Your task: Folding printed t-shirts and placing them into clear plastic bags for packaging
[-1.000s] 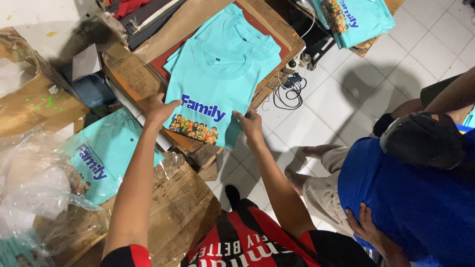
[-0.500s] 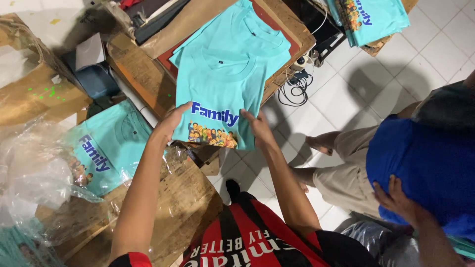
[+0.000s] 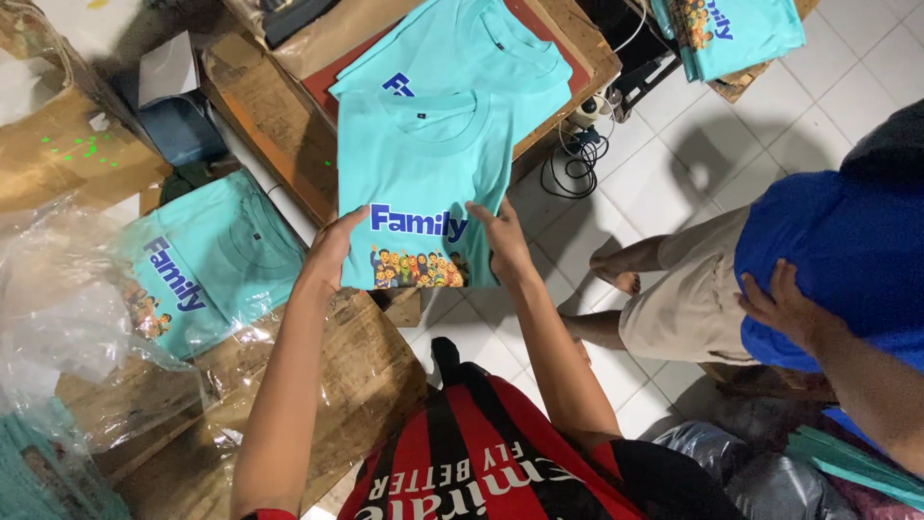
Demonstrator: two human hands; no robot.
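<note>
Between both hands (image 3: 337, 252) (image 3: 500, 241): folded turquoise shirt (image 3: 419, 173), collar pointing away.

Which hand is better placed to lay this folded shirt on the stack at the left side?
Probably the left hand: it grips the folded turquoise shirt on the side nearest the stack.

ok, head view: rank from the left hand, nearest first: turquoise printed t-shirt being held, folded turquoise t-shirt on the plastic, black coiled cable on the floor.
1. Turquoise printed t-shirt: in the left hand.
2. Folded turquoise t-shirt: to its left, on plastic.
3. Black coiled cable: far side, on white floor tiles.
</note>
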